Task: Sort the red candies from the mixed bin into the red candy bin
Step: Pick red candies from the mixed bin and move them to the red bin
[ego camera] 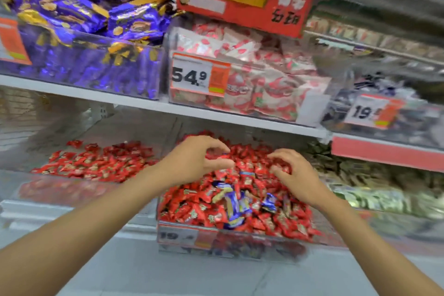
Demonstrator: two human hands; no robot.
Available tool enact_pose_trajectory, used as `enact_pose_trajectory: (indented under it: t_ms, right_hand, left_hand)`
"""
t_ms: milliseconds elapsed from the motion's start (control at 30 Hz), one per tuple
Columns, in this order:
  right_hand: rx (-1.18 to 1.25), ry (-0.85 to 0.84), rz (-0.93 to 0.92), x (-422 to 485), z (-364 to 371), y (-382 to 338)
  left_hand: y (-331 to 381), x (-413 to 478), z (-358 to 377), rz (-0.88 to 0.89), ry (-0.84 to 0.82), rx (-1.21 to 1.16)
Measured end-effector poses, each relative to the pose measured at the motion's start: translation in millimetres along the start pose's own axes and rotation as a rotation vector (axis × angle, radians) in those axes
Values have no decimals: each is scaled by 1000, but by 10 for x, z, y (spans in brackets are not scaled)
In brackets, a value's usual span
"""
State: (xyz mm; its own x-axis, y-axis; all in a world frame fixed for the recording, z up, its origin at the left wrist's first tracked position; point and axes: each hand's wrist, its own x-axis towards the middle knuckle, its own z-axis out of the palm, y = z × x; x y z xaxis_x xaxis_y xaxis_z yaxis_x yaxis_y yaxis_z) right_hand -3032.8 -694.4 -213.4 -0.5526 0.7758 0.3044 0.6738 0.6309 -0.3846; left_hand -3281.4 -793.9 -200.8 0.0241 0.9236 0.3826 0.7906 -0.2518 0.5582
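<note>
A white metal shelf (144, 103) caps the gap above the clear plastic bin of red and blue candies (240, 245); to its left, open room over the shallow red-candy bin (60, 190).

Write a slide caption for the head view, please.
Left hand and right hand reach into the mixed bin of red and blue candies, beside the red candy bin.

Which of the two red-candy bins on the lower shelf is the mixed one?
The centre bin, with the front price tag: blue wrappers lie among its red. The left bin shows only red.
</note>
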Motion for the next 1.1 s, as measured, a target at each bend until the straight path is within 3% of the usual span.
enact_pose_trajectory:
  t_ms: [200,333,433,567,767,867,1100]
  right_hand:
    - [83,-7,61,79,-68,278]
    - [145,-37,45,471,116,190]
    - [157,-148,28,706,340,121]
    - [-1,-320,9,833,637,102]
    - [-45,-161,-94,795,560,59]
    - [64,-61,-83,709,388,-5]
    - [362,-30,2,388,61,101]
  left_hand:
    - [-224,421,425,-149,-177,380]
    - [-312,581,532,-141,-283,358]
    - [-322,555,479,-97,-234,377]
    - [-305,470,431,-61,-97,310]
    - [-234,391,403,-54,-85,197]
    - [-128,382,397,-30,-98,95]
    - [-113,364,515,-81,-428,219]
